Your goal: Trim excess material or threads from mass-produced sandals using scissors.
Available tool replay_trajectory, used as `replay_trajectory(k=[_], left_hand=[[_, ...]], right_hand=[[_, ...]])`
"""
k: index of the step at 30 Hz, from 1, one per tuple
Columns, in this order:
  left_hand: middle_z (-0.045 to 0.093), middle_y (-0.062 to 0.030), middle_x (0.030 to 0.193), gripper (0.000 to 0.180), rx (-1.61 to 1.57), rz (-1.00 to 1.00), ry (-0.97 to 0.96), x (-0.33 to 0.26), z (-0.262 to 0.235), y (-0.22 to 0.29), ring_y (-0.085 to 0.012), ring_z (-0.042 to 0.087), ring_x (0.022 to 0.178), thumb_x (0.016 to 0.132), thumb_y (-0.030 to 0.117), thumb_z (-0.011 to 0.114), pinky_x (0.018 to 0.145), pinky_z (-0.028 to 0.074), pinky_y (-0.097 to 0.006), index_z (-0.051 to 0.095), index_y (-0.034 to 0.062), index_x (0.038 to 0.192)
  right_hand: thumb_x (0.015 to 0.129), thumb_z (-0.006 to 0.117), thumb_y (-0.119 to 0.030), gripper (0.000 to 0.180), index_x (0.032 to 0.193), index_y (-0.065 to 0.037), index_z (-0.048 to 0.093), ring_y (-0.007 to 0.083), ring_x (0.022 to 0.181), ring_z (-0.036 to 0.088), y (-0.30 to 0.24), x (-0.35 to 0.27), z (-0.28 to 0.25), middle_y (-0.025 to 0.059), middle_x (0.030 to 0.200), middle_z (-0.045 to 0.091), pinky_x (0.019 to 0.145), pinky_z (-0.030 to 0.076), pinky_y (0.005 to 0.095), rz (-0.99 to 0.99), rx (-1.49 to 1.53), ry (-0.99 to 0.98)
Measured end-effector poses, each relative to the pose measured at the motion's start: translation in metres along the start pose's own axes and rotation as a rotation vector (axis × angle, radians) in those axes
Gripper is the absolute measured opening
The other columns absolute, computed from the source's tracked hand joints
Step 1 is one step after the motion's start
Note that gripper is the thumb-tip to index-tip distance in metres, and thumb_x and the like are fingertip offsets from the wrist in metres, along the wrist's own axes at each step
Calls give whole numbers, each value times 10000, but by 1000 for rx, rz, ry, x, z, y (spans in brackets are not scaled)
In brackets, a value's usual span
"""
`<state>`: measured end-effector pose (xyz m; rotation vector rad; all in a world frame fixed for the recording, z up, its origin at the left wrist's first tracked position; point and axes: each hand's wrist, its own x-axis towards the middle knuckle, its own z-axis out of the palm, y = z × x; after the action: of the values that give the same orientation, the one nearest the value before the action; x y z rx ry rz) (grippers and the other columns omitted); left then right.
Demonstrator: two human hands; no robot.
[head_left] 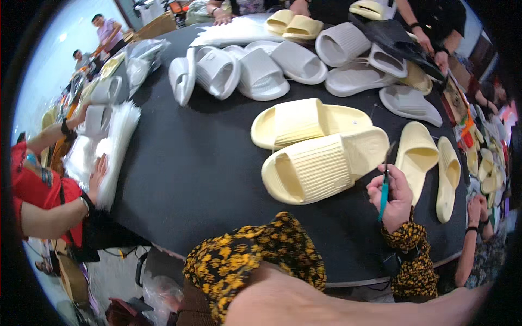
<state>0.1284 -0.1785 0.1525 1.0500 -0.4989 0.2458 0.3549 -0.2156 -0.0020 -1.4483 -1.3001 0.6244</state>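
My right hand [394,198] is closed round a slim tool with a teal handle [384,201] and a dark, pointed blade, tip upward. I cannot make out whether it has one blade or two. Just left of it, a pale yellow ribbed slide sandal [312,171] lies on the black table [179,157], with a second yellow slide [299,124] behind it. Another yellow slide [417,155] rests just right of the hand, a further one [448,179] beyond. A bare forearm [337,307] from a flowered sleeve crosses the lower edge; my left hand is out of view.
Several grey slides [263,76] line the far side, near a stack of white plastic sleeves [234,32] and a black slide [399,43]. At the left, a person's hand [98,176] rests on white plastic sheets [120,146]. Other people's hands [435,51] are at the far right.
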Motion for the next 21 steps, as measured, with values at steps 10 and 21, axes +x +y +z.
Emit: replay_trajectory(k=[10, 21], left_hand=[[610, -74, 687, 233, 47, 68, 16, -5, 16, 7, -139, 548, 626, 892, 146, 480, 569, 439, -270, 613, -26, 809], [606, -59, 675, 224, 20, 84, -4, 4, 22, 2, -119, 539, 626, 887, 135, 480, 563, 431, -253, 615, -27, 815]], right_hand=[[817, 599, 32, 473, 1246, -8, 404, 60, 660, 521, -6, -2, 4, 40, 810, 568, 568, 431, 177, 31, 64, 19], [815, 580, 46, 499, 1270, -15, 384, 60, 659, 517, -15, -3, 5, 52, 840, 565, 554, 428, 171, 107, 118, 10]])
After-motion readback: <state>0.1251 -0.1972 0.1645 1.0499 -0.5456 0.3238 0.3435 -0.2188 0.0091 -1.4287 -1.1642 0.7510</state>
